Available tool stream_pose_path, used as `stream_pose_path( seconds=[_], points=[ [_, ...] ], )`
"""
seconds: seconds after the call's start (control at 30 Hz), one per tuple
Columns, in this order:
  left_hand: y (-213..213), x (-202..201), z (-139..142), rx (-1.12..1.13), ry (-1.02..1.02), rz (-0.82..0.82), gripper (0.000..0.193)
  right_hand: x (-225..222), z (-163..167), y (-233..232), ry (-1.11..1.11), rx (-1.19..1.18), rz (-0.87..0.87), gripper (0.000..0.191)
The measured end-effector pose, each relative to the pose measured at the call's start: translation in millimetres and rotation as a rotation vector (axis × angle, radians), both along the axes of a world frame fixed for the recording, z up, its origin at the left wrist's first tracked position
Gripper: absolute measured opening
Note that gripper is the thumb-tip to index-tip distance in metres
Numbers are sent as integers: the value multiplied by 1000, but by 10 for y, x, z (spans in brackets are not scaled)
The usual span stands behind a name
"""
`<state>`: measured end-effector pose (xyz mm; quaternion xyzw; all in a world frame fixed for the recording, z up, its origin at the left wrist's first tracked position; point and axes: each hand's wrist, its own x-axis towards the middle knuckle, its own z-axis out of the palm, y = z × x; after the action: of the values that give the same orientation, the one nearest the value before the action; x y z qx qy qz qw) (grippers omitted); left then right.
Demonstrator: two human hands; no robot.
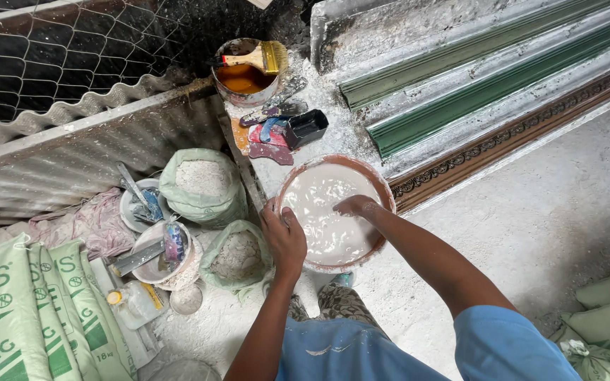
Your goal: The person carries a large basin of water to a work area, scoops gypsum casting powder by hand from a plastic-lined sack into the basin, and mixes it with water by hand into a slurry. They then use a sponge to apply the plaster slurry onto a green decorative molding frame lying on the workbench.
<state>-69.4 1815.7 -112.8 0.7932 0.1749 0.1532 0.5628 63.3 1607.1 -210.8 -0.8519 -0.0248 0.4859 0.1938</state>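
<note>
I see the left hand (284, 236) gripping the near-left rim of a round reddish basin (385, 192), fingers curled over the edge and thumb inside. The basin sits at the near end of the plaster-crusted table (344, 134) and is full of white, wet plaster mix (319, 197). My right hand (354, 206) is down in that mix; its fingers are sunk in the white, so I cannot tell how wide they are spread. Toward the far end of the table stands a tin of orange liquid (243, 79) with a paintbrush (255, 58) laid across its rim. Between tin and basin lie scrapers (270, 130) and a small black tub (307, 128). On the floor left of the table stand two open sacks of white powder (202, 185).
</note>
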Motion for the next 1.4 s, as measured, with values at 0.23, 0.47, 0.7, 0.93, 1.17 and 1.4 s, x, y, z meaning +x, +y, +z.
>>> stream_pose_path(
  seconds=[0.23,0.47,0.7,0.93,1.17,1.4],
  points=[
    [14,-6,3,2,-26,-8,45,-84,50,102,99,31,-219,61],
    [12,-23,-4,9,-9,11,45,-50,139,-191,238,252,-645,54],
    [64,8,16,51,17,64,42,135,67,-90,232,604,-446,59],
    [190,18,86,52,-68,165,36,352,-114,406,54,218,471,65],
    [275,-49,-27,172,-151,379,30,463,-560,990,-110,217,1259,44],
    [222,-218,-150,250,-53,801,25,381,-962,1514,-374,201,1845,30]
  ],
)
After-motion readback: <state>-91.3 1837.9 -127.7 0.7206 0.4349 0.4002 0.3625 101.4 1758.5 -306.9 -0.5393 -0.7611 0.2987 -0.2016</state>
